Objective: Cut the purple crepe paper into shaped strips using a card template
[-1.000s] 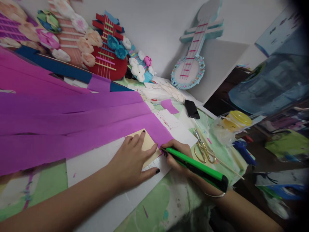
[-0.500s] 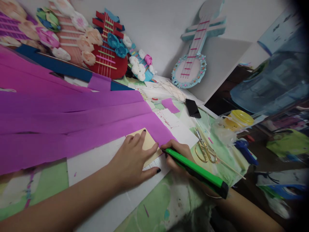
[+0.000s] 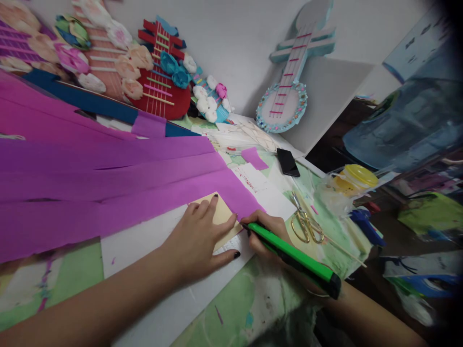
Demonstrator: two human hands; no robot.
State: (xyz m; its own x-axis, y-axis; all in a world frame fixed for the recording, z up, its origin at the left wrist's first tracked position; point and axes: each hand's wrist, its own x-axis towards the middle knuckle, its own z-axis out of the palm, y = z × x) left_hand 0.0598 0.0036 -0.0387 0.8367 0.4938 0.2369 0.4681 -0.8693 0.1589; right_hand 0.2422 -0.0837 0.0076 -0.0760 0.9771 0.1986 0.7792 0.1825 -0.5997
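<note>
My left hand (image 3: 202, 236) lies with its fingers spread on a pale yellow card (image 3: 223, 212), pressing it down. The card rests partly over a large purple sheet (image 3: 144, 183) and partly over white paper (image 3: 126, 241). In my right hand (image 3: 267, 231) is a green utility knife (image 3: 294, 253), its front end at the card's right corner, on the purple sheet's edge. The blade tip is too small to make out.
Gold-handled scissors (image 3: 306, 224) and a thin wooden stick (image 3: 345, 251) lie right of my right hand. Farther back are a black phone (image 3: 288, 162) and a purple scrap (image 3: 254, 158). Decorated model instruments, one red (image 3: 162, 96), lean against the wall. A yellow-lidded tub (image 3: 356, 177) stands at right.
The view has shifted very slightly. Both hands, the card and the knife hold nearly the same positions.
</note>
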